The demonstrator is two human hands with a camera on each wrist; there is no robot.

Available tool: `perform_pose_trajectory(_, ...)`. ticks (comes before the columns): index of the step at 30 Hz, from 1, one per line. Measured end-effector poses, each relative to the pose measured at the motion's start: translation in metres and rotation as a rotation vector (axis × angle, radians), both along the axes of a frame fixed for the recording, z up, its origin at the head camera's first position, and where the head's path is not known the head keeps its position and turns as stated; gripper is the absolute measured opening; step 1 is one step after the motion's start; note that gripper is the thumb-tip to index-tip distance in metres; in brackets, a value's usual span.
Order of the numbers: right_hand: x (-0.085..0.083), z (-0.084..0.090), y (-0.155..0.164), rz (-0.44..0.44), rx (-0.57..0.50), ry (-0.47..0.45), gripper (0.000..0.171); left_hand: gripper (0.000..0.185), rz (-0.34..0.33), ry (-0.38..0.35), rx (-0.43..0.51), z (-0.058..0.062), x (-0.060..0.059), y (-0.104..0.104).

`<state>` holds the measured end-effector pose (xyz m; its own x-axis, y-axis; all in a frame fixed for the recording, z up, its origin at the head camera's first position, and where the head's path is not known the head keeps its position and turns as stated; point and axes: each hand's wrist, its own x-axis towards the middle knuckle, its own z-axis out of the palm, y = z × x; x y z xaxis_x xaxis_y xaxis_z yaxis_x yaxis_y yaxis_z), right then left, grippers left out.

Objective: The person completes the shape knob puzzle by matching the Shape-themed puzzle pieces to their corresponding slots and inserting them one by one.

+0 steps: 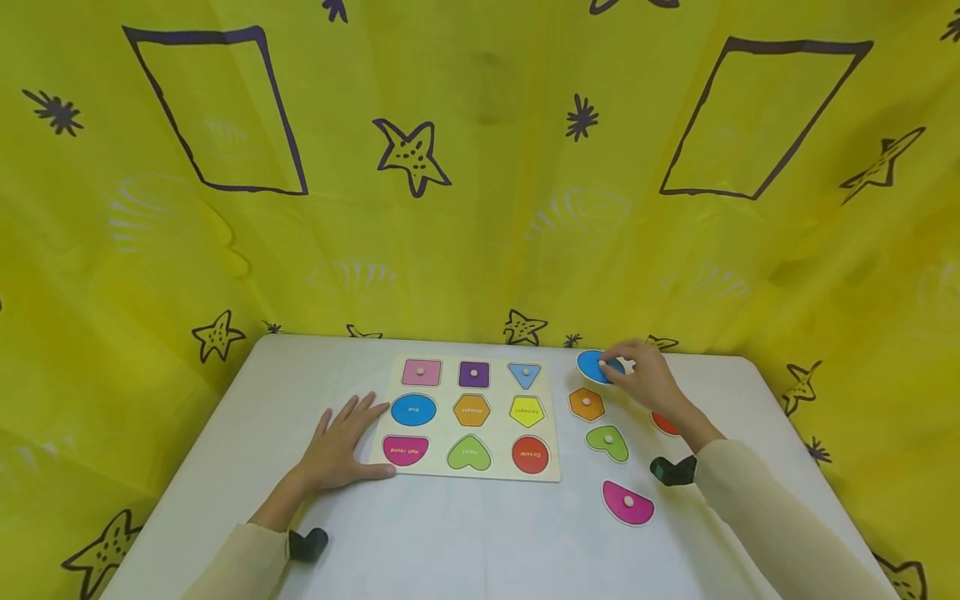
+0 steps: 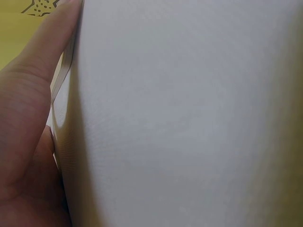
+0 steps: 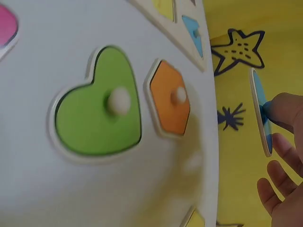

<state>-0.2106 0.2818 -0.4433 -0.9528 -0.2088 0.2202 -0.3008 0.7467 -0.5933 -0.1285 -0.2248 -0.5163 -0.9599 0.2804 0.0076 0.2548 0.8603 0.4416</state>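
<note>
My right hand (image 1: 647, 375) pinches the knob of a blue oval puzzle piece (image 1: 590, 365) at the table's far right. In the right wrist view this piece (image 3: 261, 113) is seen edge-on, raised off the table. My left hand (image 1: 341, 446) lies with fingers spread at the left edge of the wooden shape board (image 1: 442, 473), thumb near its lower left corner. Pink rectangle (image 1: 431, 367), purple square (image 1: 465, 368) and light blue triangle (image 1: 522, 382) pieces sit in the board's far row. Labelled printed shapes fill its other two rows, among them a blue oval (image 1: 413, 410).
Right of the board lie an orange hexagon (image 1: 582, 410), a green heart (image 1: 615, 446), a magenta half round (image 1: 622, 507) and a red piece (image 1: 664, 424) partly behind my right forearm. A yellow piece (image 3: 194, 219) shows in the right wrist view. Yellow curtain (image 1: 480, 233) surrounds the white table (image 1: 435, 542).
</note>
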Motion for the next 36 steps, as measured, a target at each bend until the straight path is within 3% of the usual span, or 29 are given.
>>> perform_pose_trajectory(12, -0.019, 0.002, -0.054, 0.047, -0.052, -0.041, 0.018, 0.106, 0.005, 0.001, -0.007, 0.002, 0.0, -0.001)
perform_pose_trajectory(36, -0.026, -0.007, -0.16, 0.198, -0.117, -0.074, 0.013, 0.107, 0.003, 0.006, -0.008, -0.001, -0.002, -0.001)
